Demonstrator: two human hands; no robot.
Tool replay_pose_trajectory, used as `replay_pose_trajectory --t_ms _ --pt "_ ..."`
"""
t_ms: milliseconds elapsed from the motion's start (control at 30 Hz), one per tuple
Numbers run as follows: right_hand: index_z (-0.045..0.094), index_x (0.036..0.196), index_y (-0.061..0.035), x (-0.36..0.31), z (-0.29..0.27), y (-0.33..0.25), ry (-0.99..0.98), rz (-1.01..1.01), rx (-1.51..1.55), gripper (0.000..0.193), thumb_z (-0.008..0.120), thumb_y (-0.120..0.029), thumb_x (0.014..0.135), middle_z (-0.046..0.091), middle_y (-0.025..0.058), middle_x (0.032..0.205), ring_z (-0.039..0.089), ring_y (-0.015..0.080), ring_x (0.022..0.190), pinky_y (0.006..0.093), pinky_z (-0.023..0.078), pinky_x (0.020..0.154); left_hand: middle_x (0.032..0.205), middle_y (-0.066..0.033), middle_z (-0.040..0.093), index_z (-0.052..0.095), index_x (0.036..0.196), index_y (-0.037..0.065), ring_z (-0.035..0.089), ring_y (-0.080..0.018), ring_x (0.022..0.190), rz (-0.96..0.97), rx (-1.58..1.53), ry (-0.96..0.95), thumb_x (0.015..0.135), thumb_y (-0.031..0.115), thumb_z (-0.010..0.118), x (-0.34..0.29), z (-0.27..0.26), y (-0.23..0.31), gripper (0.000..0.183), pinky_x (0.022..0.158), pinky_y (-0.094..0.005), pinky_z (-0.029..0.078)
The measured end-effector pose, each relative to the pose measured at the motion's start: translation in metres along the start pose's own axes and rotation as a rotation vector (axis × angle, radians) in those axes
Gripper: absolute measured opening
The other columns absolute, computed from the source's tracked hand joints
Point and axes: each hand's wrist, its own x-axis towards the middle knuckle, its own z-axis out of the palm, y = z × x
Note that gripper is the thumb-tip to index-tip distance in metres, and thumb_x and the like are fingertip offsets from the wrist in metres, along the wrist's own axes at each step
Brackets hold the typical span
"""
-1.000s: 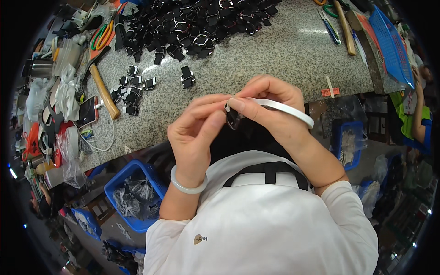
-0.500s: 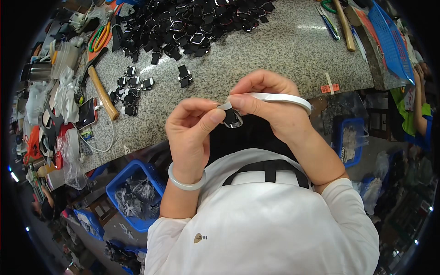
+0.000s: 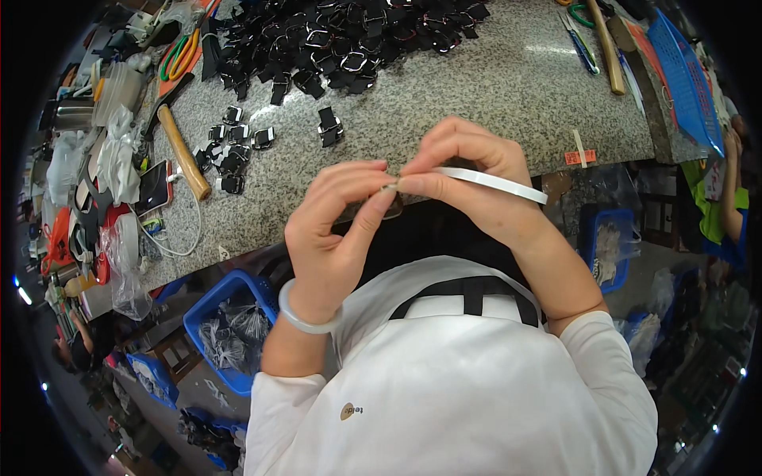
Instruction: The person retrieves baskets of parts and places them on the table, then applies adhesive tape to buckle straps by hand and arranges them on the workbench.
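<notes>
Brings the left hand (image 3: 321, 230) toward three o'clock since the earlier frame, almost fingertip to fingertip with the right hand (image 3: 494, 210), with the white strip (image 3: 494, 184) looking straighter. Tucks the dark metal buckle (image 3: 394, 209) nearly out of sight, with barely an edge left at six o'clock below the fingertips; suggests, as a judgement, close finger work at the near end of the strip. Pinches the strip in the right hand, with its free length running out between three and four o'clock. Curls the left hand at nine o'clock from that pinch; cannot tell its exact hold. Leaves one loose black strap piece (image 3: 330, 128) on the granite worktop (image 3: 524, 103), between ten and eleven o'clock from the fingertips.
</notes>
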Motion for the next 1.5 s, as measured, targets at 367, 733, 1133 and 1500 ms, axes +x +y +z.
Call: replay_pose_trajectory --t_ms 367,733,1133,1500 --pt "0.066 0.082 -0.0029 0.009 -0.032 0.021 0.322 -0.239 -0.45 0.009 0.072 -0.005 0.077 0.064 0.0056 0.082 0.06 0.0127 0.073 0.0231 0.048 0.065 0.101 -0.0115 0.062 0.068 0.092 0.003 0.059 -0.0293 0.092 0.28 1.077 0.046 0.072 0.011 0.074 0.031 -0.076 -0.013 0.023 0.079 -0.0359 0.047" --pt "0.059 0.104 -0.005 -0.001 -0.005 0.01 0.171 0.032 -0.03 0.031 0.073 -0.003 0.077 0.064 0.0058 0.098 0.062 0.0105 0.088 0.0235 0.051 0.078 0.087 -0.011 0.068 0.066 0.096 -0.005 0.067 -0.0164 0.078 -0.399 -0.329 0.193 0.084 0.003 0.066 0.033 -0.018 -0.004 0.014 0.067 -0.0243 0.055" --pt "0.054 0.11 -0.0026 -0.002 0.002 -0.002 0.033 0.22 0.399 0.037 0.072 -0.001 0.077 0.061 0.0085 0.104 0.061 0.0128 0.093 0.0252 0.052 0.081 0.091 -0.0132 0.067 0.065 0.1 -0.005 0.067 -0.018 0.081 -0.53 -0.706 0.129 0.084 0.003 0.065 0.009 0.004 0.003 0.017 0.073 -0.0267 0.055" --pt "0.056 0.11 -0.003 -0.005 -0.006 0.0 0.033 0.324 0.423 0.033 0.07 -0.003 0.08 0.061 0.0075 0.103 0.06 0.0118 0.092 0.0238 0.051 0.08 0.1 -0.0128 0.063 0.066 0.098 -0.003 0.062 -0.0153 0.082 -0.554 -0.79 0.103 0.084 0.002 0.065 0.004 0.002 0.001 0.015 0.073 -0.0257 0.052"
